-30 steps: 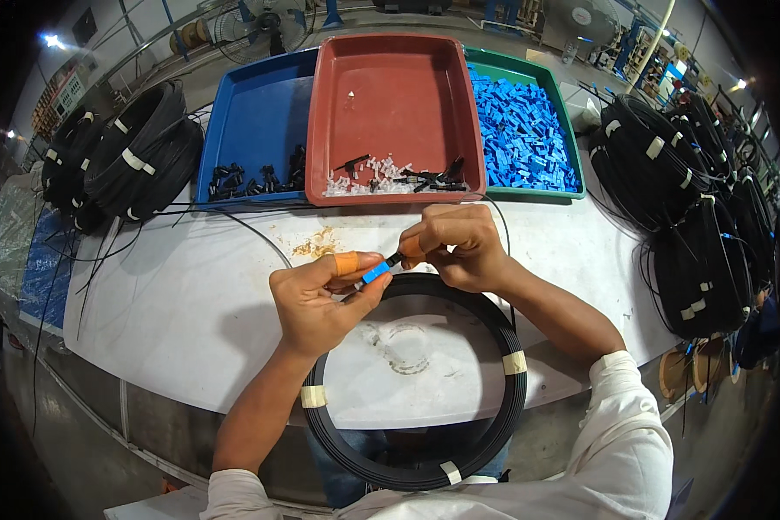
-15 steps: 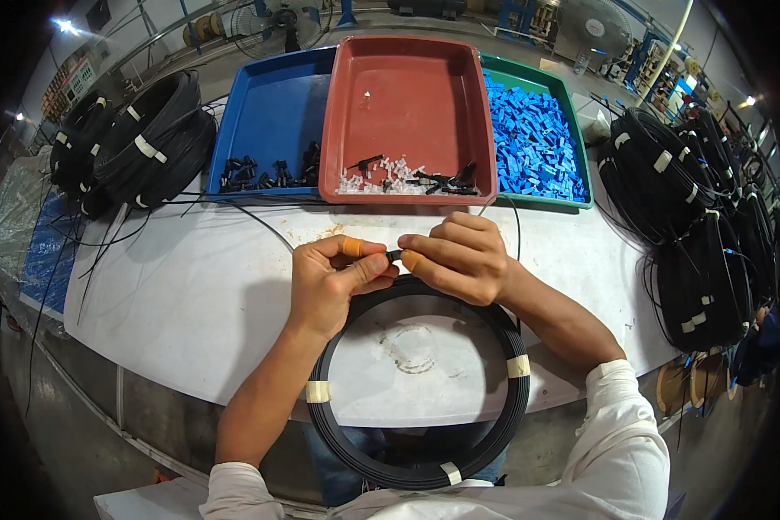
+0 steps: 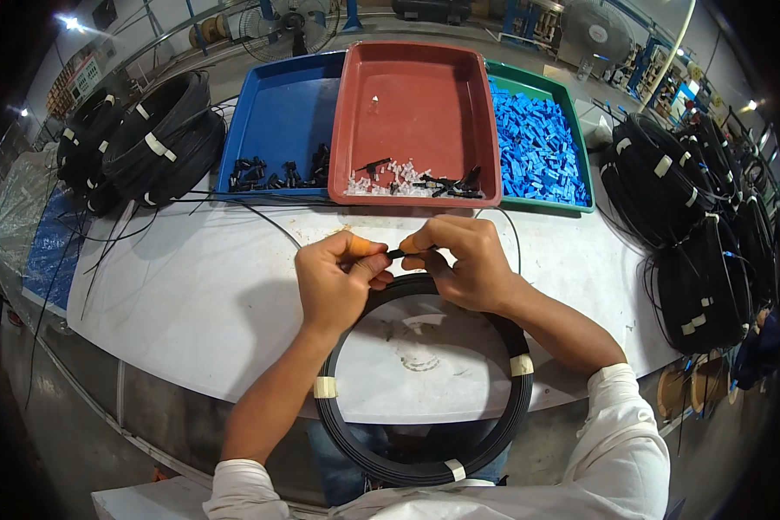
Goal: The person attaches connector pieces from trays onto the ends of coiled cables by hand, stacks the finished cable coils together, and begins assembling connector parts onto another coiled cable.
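Note:
Thumb and fingers of my left hand [image 3: 332,279] are closed on a small black connector piece [image 3: 396,254], near the middle of the table. My right hand [image 3: 470,264] pinches the other end of that piece, its knuckles now raised. Fingers cover most of the piece, so its exact shape is hidden. Orange wraps show on fingers of both hands. Below them lies a coil of black cable [image 3: 518,399], bound with pale tape and reaching over the table's front edge. A thin black cable [image 3: 273,224] runs toward my left hand.
Beyond my hands stand a blue tray [image 3: 286,95] with black parts, a red tray [image 3: 416,104] with small clear pieces and black parts, and a green tray [image 3: 583,165] full of blue connector pieces [image 3: 537,143]. Black cable coils [image 3: 178,130] stand left, more coils [image 3: 659,186] right.
My right hand has turned and its fingers have curled into a tighter pinch on the black piece. My left hand keeps its hold. The whole view has shifted slightly.

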